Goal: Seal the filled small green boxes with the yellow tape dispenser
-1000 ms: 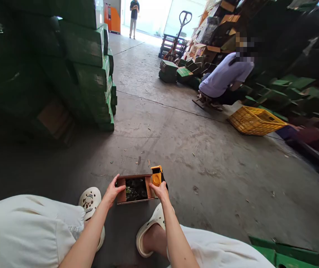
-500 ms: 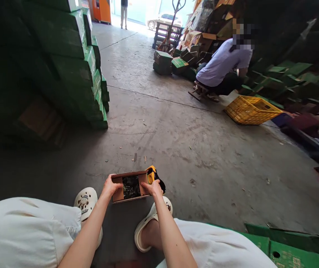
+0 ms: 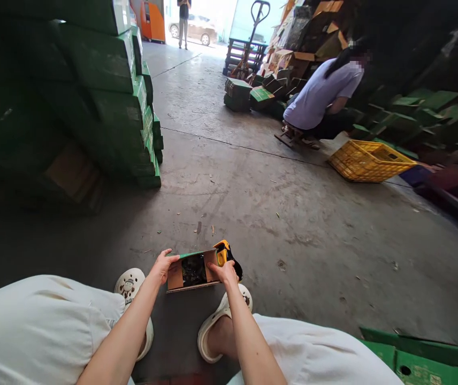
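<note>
Left hand (image 3: 162,268) and right hand (image 3: 226,271) fingers hold the box (image 3: 178,276); end flaps (image 3: 174,279) are folded in, top open.

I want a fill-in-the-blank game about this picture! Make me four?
1. The yellow-and-black tool is nearer the ___ hand than the left hand.
2. The number of hands on the open box is ___.
3. The tall stack of boxes at the picture's left is coloured ___.
4. The crate near the person in the pale purple shirt is coloured ___.

Missing words: right; two; green; yellow.
</note>
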`<state>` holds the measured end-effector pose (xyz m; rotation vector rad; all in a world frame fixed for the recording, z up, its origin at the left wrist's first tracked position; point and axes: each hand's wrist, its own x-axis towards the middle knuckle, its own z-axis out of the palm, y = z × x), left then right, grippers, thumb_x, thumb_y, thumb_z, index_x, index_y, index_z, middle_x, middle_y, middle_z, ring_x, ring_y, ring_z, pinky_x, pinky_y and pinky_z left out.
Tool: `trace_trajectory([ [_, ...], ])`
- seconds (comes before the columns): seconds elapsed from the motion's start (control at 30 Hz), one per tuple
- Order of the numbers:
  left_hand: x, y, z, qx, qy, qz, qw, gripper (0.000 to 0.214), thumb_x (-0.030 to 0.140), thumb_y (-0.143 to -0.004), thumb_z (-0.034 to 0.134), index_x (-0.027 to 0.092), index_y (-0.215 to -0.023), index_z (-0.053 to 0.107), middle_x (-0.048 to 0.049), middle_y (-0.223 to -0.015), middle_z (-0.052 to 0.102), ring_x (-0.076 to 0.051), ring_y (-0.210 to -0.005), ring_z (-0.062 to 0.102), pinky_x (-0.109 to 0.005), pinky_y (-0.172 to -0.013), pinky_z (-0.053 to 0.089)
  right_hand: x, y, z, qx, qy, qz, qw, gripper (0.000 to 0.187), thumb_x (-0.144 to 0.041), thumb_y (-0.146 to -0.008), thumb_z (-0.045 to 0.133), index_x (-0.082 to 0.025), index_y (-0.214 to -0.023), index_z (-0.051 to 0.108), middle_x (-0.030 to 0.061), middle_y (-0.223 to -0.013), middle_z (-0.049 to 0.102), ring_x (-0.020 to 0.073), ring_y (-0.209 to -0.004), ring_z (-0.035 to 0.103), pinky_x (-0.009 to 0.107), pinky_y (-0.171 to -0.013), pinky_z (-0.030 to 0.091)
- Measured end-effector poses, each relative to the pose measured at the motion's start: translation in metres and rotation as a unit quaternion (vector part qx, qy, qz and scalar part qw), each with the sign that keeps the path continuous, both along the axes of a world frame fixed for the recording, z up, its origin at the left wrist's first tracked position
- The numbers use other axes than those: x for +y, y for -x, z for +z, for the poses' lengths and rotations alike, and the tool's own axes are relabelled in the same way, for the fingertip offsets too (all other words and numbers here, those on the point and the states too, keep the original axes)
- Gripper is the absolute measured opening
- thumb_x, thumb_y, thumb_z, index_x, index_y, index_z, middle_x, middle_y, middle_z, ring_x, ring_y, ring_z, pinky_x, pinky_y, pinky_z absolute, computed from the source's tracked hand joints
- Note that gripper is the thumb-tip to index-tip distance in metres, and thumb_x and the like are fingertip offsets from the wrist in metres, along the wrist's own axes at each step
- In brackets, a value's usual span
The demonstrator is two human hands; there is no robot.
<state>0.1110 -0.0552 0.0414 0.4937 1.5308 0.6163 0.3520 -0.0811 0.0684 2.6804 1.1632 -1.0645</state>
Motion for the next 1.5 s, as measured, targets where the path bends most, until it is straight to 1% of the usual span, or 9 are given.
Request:
trace_trajectory([
  [0.13, -0.011, 0.007, -0.004, 0.094, -0.046, -0.053, 0.993, 0.07, 0.023, -0.074, 0.086, 0.022, -0.138, 0.057, -0.0122, -0.14, 0.067, -0.03, -0.128, 0.065, -0.035, -0.102, 0.053, -0.002, 0.001, -0.003, -0.008, -0.02, -0.014, 1.0, 0.08, -0.064, -0.078, 0.074, -0.007, -0.13, 0.05, 0.0307, -0.129, 0.068, 0.0409, -0.128, 0.064, 0.047, -0.102, 0.047],
  [0.23, -0.016, 0.011, -0.007, 0.194, -0.081, -0.138, 0.968, 0.067, 0.029, -0.081, 0.081, 0.026, -0.143, 0.056, -0.0119, -0.147, 0.063, -0.034, -0.139, 0.056, -0.043, -0.112, 0.045, -0.004, -0.001, -0.003, -0.011, -0.038, -0.025, 0.999, 0.072, -0.058, -0.079, 0.074, -0.008, -0.126, 0.052, 0.0285, -0.121, 0.072, 0.0399, -0.121, 0.068, 0.043, -0.096, 0.05],
  [0.4, -0.02, 0.01, -0.008, 0.311, -0.09, -0.231, 0.917, 0.061, 0.045, -0.089, 0.07, 0.033, -0.146, 0.053, -0.0101, -0.143, 0.067, -0.038, -0.134, 0.06, -0.058, -0.111, 0.043, 0.001, -0.005, 0.008, -0.05, -0.106, -0.034, 0.993, 0.045, -0.038, -0.1, 0.044, -0.005, -0.131, 0.047, 0.0272, -0.118, 0.072, 0.0353, -0.114, 0.071, 0.039, -0.091, 0.051],
  [0.63, -0.019, 0.007, -0.001, 0.34, -0.094, -0.251, 0.902, 0.062, 0.045, -0.092, 0.062, 0.034, -0.151, 0.05, -0.0095, -0.143, 0.067, -0.035, -0.133, 0.061, -0.056, -0.111, 0.042, 0.027, 0.001, 0.013, -0.083, -0.189, 0.129, 0.97, 0.047, -0.031, -0.089, 0.068, -0.013, -0.128, 0.049, 0.0226, -0.137, 0.061, 0.0347, -0.133, 0.057, 0.038, -0.109, 0.041],
  [0.83, -0.042, -0.036, 0.019, 0.516, -0.231, -0.288, 0.773, 0.05, 0.028, -0.098, 0.054, 0.024, -0.147, 0.061, -0.0139, -0.169, 0.036, -0.033, -0.157, 0.032, -0.054, -0.123, 0.031, 0.029, 0.002, 0.005, -0.053, -0.136, 0.102, 0.984, 0.048, -0.038, -0.092, 0.068, -0.011, -0.127, 0.048, 0.0256, -0.132, 0.064, 0.0369, -0.131, 0.06, 0.042, -0.104, 0.044],
  [0.97, -0.078, -0.077, 0.021, 0.502, -0.368, -0.306, 0.721, 0.05, 0.034, -0.104, 0.043, 0.023, -0.152, 0.057, -0.0131, -0.167, 0.039, -0.031, -0.156, 0.034, -0.056, -0.129, 0.022, 0.024, -0.001, 0.0, -0.038, -0.123, 0.076, 0.989, 0.051, -0.044, -0.094, 0.065, -0.01, -0.129, 0.047, 0.027, -0.135, 0.064, 0.0361, -0.132, 0.06, 0.042, -0.103, 0.045],
  [1.13, -0.09, -0.089, 0.014, 0.431, -0.401, -0.331, 0.738, 0.057, 0.034, -0.104, 0.046, 0.023, -0.16, 0.046, -0.0116, -0.169, 0.033, -0.033, -0.159, 0.026, -0.061, -0.131, 0.011, 0.018, -0.001, -0.007, -0.021, -0.099, 0.04, 0.994, 0.056, -0.051, -0.095, 0.061, -0.01, -0.13, 0.048, 0.0271, -0.134, 0.066, 0.036, -0.128, 0.064, 0.042, -0.1, 0.047],
  [1.33, -0.056, -0.084, 0.006, 0.403, -0.358, -0.326, 0.777, 0.063, 0.037, -0.104, 0.048, 0.024, -0.165, 0.036, -0.0108, -0.172, 0.026, -0.034, -0.161, 0.018, -0.061, -0.132, 0.005, 0.024, -0.001, -0.005, -0.016, -0.092, 0.017, 0.996, 0.058, -0.051, -0.091, 0.065, -0.01, -0.128, 0.049, 0.0279, -0.13, 0.068, 0.0382, -0.125, 0.066, 0.045, -0.1, 0.047],
  [1.5, -0.034, -0.083, -0.015, 0.444, -0.333, -0.335, 0.761, 0.062, 0.035, -0.105, 0.044, 0.023, -0.165, 0.034, -0.0117, -0.171, 0.029, -0.029, -0.161, 0.022, -0.058, -0.132, 0.004, 0.017, 0.005, -0.004, -0.033, -0.12, 0.004, 0.992, 0.056, -0.049, -0.093, 0.062, -0.008, -0.129, 0.048, 0.0288, -0.127, 0.068, 0.0393, -0.121, 0.066, 0.045, -0.099, 0.047],
])
